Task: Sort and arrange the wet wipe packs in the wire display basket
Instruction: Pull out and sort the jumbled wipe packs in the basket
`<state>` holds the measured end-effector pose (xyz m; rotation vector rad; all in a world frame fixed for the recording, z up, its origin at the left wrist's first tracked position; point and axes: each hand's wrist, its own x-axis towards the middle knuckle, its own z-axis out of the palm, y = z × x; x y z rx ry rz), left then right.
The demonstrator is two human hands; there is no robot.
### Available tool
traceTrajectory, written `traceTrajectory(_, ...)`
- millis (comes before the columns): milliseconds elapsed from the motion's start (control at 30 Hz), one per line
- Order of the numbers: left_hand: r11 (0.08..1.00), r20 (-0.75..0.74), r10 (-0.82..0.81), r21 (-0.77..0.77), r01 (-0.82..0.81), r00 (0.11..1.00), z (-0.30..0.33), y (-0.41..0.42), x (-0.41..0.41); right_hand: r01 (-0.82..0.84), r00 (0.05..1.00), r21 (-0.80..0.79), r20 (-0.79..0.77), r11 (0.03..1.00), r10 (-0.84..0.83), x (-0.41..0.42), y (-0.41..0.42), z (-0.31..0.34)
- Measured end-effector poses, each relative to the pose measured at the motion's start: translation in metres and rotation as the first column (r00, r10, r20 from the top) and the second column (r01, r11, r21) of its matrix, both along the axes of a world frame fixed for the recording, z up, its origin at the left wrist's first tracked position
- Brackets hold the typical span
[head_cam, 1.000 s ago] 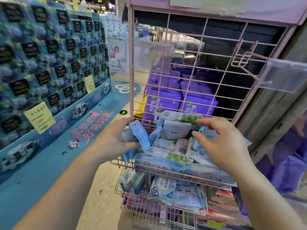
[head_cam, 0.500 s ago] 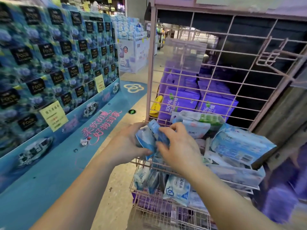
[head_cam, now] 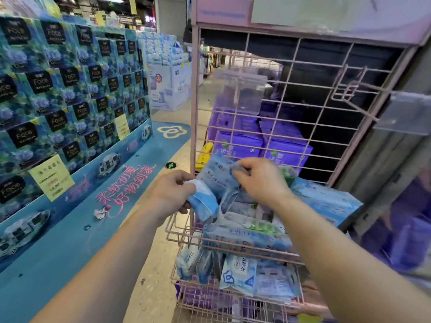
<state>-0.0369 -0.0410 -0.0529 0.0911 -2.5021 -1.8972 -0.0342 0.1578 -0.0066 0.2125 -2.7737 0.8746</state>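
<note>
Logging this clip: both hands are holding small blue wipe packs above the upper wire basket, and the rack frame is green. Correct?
Not quite. The head view shows the rack frame is pink. The rest stands: left hand and right hand hold small blue wipe packs above the upper wire basket.

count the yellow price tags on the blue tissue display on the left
2: a large yellow price tag low near the display's front, a smaller yellow tag farther back. Others may be out of view.
</note>
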Motion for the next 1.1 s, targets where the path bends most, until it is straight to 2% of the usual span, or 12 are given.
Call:
traceTrajectory(67, 1.000, 0.001, 0.026, 0.006, -0.026, 1.000, 0.003, 0.001, 0.002, -0.031, 1.000, 0.091, 0.001, 0.995, 0.031, 0.004, -0.005, 0.002)
traceTrajectory(200, 0.993, -0.031, 0.084, 0.088, -0.081, 0.996, 0.019, 0.009, 0.017, -0.067, 0.998, -0.106, -0.028, 0.992, 0.065, 0.034, -0.005, 0.006)
traceTrajectory(300, 0.985, -0.168, 0.118, 0.147, -0.094, 0.979, 0.045, 0.027, 0.031, -0.203, 0.977, -0.104, 0.042, 0.974, 0.208, 0.063, -0.021, -0.007)
traceTrajectory(400, 0.977, -0.263, 0.077, 0.212, -0.020, 0.962, 0.064, 0.050, 0.046, -0.110, 0.989, -0.258, -0.122, 0.960, 0.081, 0.063, -0.016, -0.010)
traceTrajectory(500, 0.949, -0.299, -0.017, 0.294, 0.110, 0.954, 0.071, 0.064, 0.053, -0.065, 0.994, -0.443, -0.106, 0.894, 0.019, 0.065, 0.020, -0.002)
traceTrajectory(600, 0.999, -0.323, -0.002, -0.036, -0.010, 0.946, 0.050, 0.064, 0.044, -0.050, 0.996, -0.522, -0.085, 0.851, 0.007, 0.081, 0.077, -0.002)
traceTrajectory(667, 0.961, -0.355, 0.072, -0.224, -0.160, 0.932, 0.030, 0.057, 0.038, -0.052, 0.995, -0.454, -0.101, 0.890, 0.006, 0.097, 0.120, -0.006)
traceTrajectory(767, 0.890, -0.414, 0.173, -0.324, -0.322, 0.894, 0.009, 0.043, 0.027, 0.087, 0.992, -0.128, -0.081, 0.988, -0.097, 0.112, 0.162, -0.022)
traceTrajectory(833, 0.860, -0.355, 0.215, -0.372, -0.349, 0.910, 0.004, 0.037, 0.022, 0.247, 0.963, 0.008, -0.115, 0.969, -0.244, 0.111, 0.177, -0.037)
traceTrajectory(900, 0.866, -0.275, 0.203, -0.398, -0.303, 0.940, 0.000, 0.034, 0.016, 0.315, 0.945, 0.003, -0.095, 0.949, -0.314, 0.109, 0.182, -0.042)
traceTrajectory(1033, 0.897, -0.195, 0.149, -0.387, -0.216, 0.969, -0.006, 0.033, 0.007, 0.248, 0.965, -0.219, 0.144, 0.944, -0.220, 0.106, 0.176, -0.040)
traceTrajectory(1100, 0.926, -0.150, 0.130, -0.336, -0.174, 0.980, -0.003, 0.035, 0.003, 0.275, 0.957, -0.171, 0.138, 0.946, -0.254, 0.102, 0.170, -0.044)
